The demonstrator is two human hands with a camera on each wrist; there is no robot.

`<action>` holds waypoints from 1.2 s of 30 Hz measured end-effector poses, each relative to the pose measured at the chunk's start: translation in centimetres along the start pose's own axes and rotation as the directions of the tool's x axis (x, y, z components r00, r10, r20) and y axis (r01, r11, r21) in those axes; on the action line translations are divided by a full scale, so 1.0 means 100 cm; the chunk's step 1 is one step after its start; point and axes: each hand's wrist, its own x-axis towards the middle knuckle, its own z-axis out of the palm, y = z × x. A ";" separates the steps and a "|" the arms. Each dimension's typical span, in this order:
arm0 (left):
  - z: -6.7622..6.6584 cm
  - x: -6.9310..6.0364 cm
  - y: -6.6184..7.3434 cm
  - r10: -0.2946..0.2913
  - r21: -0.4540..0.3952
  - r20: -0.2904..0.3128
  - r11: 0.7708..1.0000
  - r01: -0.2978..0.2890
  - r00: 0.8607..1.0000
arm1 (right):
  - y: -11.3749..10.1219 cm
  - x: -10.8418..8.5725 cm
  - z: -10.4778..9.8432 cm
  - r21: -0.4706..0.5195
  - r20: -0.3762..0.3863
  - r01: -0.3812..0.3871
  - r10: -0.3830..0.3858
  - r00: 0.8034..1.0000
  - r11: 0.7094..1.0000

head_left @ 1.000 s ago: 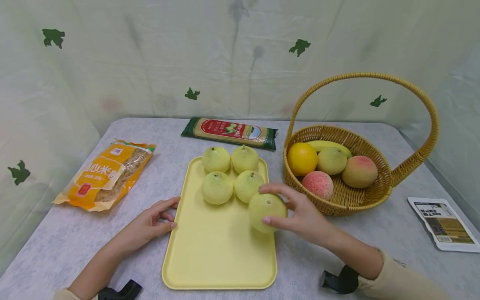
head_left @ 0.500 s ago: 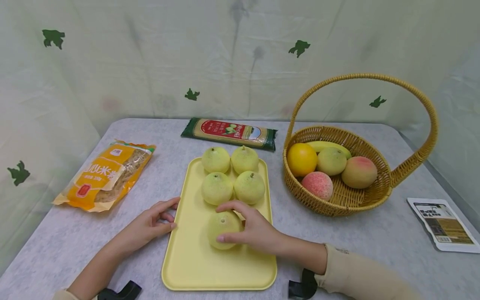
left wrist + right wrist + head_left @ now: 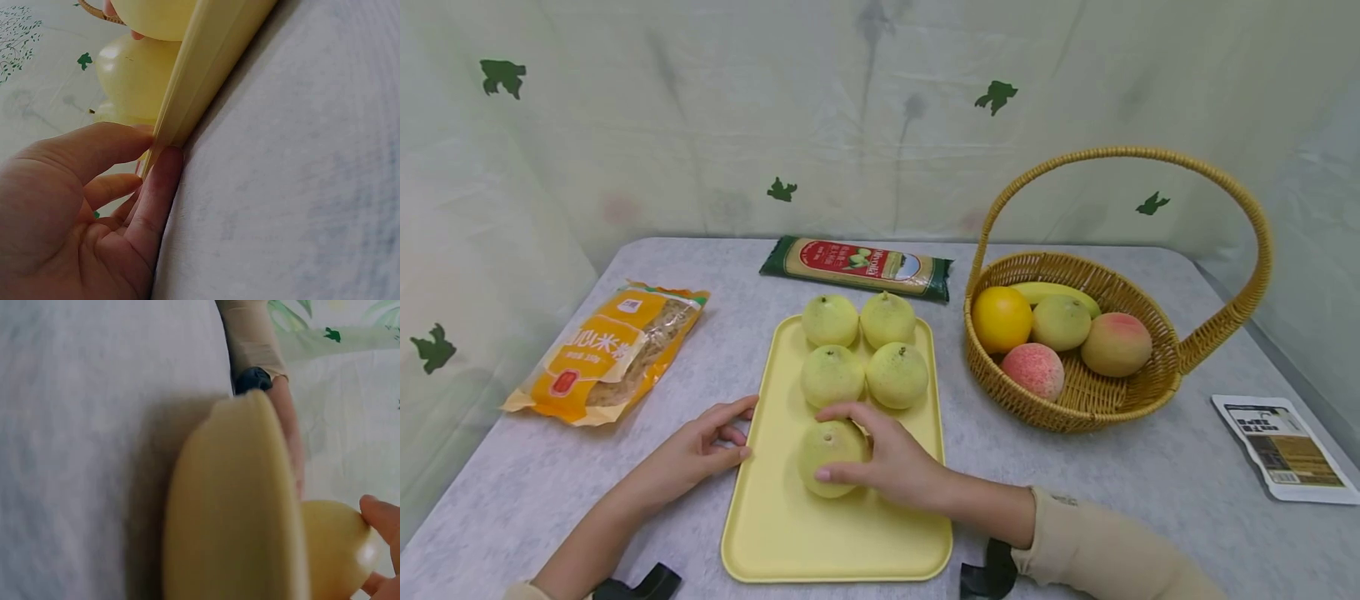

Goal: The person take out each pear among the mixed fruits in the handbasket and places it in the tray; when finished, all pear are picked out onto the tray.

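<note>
On the grey table lies a yellow tray (image 3: 820, 546). My left hand (image 3: 703, 442) pinches its left rim; the left wrist view has the thumb (image 3: 109, 147) on one side of the rim and fingers on the other. My right hand (image 3: 902, 462) holds a pale yellow-green pear (image 3: 829, 457) over the tray's middle, with fingers and thumb curled round it. The right wrist view catches this pear (image 3: 334, 550) beyond the tray's wall (image 3: 231, 506). Several similar pears (image 3: 832, 375) sit in two rows at the tray's far end.
To the right stands a wicker basket (image 3: 1086, 417) with a tall handle, holding an orange (image 3: 1002, 320), a banana (image 3: 1060, 292), peaches (image 3: 1033, 371) and a greenish fruit (image 3: 1061, 322). Packets lie around: orange (image 3: 613, 350) at left, green-ended (image 3: 857, 267) behind, white (image 3: 1285, 450) at right.
My right hand has carried the pear leftward from the tray's right edge to its middle, slightly nearer me. My left hand has stayed at the rim.
</note>
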 end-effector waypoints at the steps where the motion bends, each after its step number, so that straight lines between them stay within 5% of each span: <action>1: 0.000 0.000 0.000 -0.001 -0.002 0.001 1.000 0.001 1.000 | -0.001 -0.001 -0.002 -0.008 0.007 -0.002 0.002 1.000 1.000; 5: 0.000 0.000 0.000 0.002 -0.005 0.003 1.000 -0.002 1.000 | -0.012 -0.006 -0.015 -0.035 0.017 0.021 -0.020 1.000 0.999; 9: 0.000 0.000 0.000 0.004 -0.005 0.004 1.000 -0.004 1.000 | -0.027 -0.014 -0.039 -0.099 -0.003 0.155 -0.156 0.988 0.983; 14: 0.000 0.000 0.001 0.001 -0.005 0.006 1.000 -0.001 1.000 | -0.043 -0.028 -0.078 -0.282 -0.040 0.332 -0.357 0.933 0.900; 19: 0.000 0.000 0.001 -0.003 -0.002 0.003 1.000 0.003 1.000 | -0.048 -0.040 -0.118 -0.404 -0.090 0.411 -0.482 0.871 0.817; 25: 0.000 0.000 0.001 0.001 0.004 -0.001 1.000 -0.001 1.000 | -0.045 -0.053 -0.157 -0.498 -0.198 0.323 -0.469 0.861 0.805; 31: -0.001 0.000 0.001 0.000 0.001 0.002 1.000 0.000 1.000 | -0.037 -0.058 -0.183 -0.601 -0.254 0.279 -0.510 0.822 0.749; 36: 0.000 -0.001 0.001 0.002 0.007 0.001 1.000 -0.002 1.000 | -0.031 -0.060 -0.195 -0.645 -0.359 0.085 -0.400 0.843 0.759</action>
